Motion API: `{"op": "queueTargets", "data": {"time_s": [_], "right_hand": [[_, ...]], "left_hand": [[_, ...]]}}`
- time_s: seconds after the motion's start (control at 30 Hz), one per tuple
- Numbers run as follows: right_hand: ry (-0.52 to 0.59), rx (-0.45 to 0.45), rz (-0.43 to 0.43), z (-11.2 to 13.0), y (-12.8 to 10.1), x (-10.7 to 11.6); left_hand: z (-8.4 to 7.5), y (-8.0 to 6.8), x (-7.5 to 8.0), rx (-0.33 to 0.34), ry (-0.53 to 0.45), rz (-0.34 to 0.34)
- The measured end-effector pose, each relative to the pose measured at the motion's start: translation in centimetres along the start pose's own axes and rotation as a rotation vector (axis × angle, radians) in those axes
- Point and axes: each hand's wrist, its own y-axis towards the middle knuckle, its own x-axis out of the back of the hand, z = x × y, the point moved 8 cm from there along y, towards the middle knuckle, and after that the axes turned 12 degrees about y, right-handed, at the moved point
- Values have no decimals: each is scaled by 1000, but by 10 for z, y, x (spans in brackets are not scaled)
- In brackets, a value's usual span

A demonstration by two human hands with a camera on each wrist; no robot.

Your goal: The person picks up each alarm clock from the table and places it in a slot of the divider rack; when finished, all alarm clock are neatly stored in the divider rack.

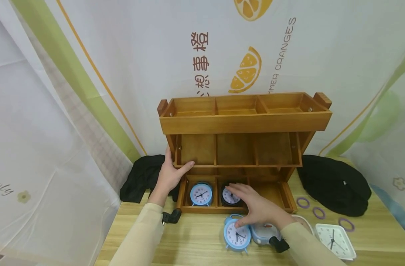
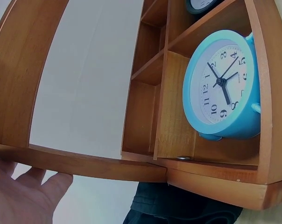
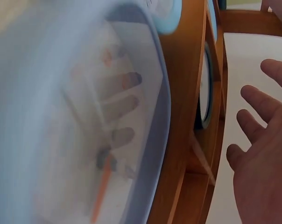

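Observation:
A wooden three-tier shelf [image 1: 244,122] stands on the table. Its bottom tier holds a blue round clock [image 1: 201,194] [image 2: 225,86] on the left and a black round clock [image 1: 230,195] in the middle. My left hand [image 1: 170,173] [image 2: 24,196] rests against the shelf's left side, fingers straight and thumb along the middle tier's front edge. My right hand [image 1: 254,208] [image 3: 262,154] hovers open with spread fingers in front of the black clock. Its thumb is just over a second blue clock [image 1: 237,234] on the table. A pale square clock [image 1: 264,232] [image 3: 85,116] lies partly under that hand.
A white square clock [image 1: 335,240] lies at the table's right front. Three purple rings [image 1: 319,212] sit near a black cloth [image 1: 335,188] on the right. Another black cloth [image 1: 142,177] lies left of the shelf. A printed curtain hangs close behind.

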Motion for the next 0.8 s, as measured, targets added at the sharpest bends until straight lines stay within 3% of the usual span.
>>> {"op": "queueTargets", "data": {"time_s": [0.2, 0.37, 0.8], "right_hand": [[-30, 42, 0, 11, -17, -6], [-10, 10, -1, 17, -29, -15], [-85, -42, 3, 18, -49, -43]], "left_hand": [[-1, 1, 0, -5, 7, -2], [-1, 0, 2, 8, 11, -4], [-2, -2, 1, -4, 14, -1]]}}
